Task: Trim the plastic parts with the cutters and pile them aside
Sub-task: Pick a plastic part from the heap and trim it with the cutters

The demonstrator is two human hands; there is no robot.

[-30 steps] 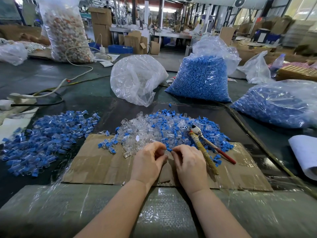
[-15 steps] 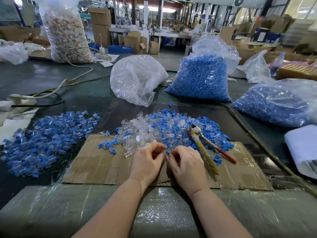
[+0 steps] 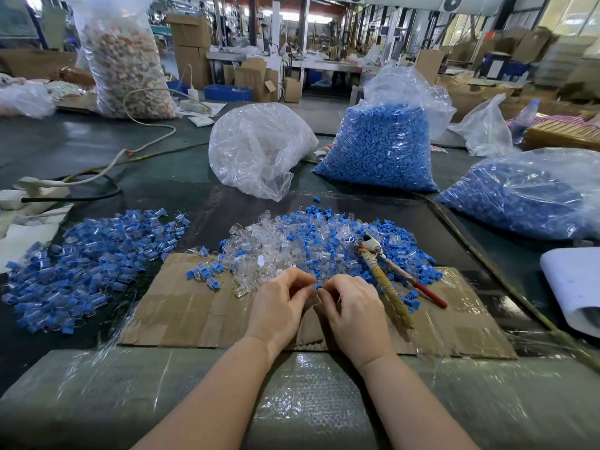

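Plastic parts [image 3: 311, 245], blue and clear mixed, lie heaped at the far edge of a cardboard sheet [image 3: 194, 316] on the surface. One small blue part [image 3: 319, 287] sits right between the two hands, pinched there by the fingertips of both. The left hand [image 3: 279, 306] curls its thumb and forefinger in toward it, and the right hand [image 3: 354, 310] does the same from the other side; how much of the part each one grips is hidden by the fingers. The cutters [image 3: 389, 277] lie untouched just beside the right hand, their jaws resting on the heap and their handles pointing back toward the person. A second heap of parts [image 3: 87, 258] lies well apart to the left, probably the finished pile. To do this step well, I would settle the part firmly in the left hand alone, with the bit to be trimmed sticking out clear of the fingers, then free the right hand to take up the cutters.
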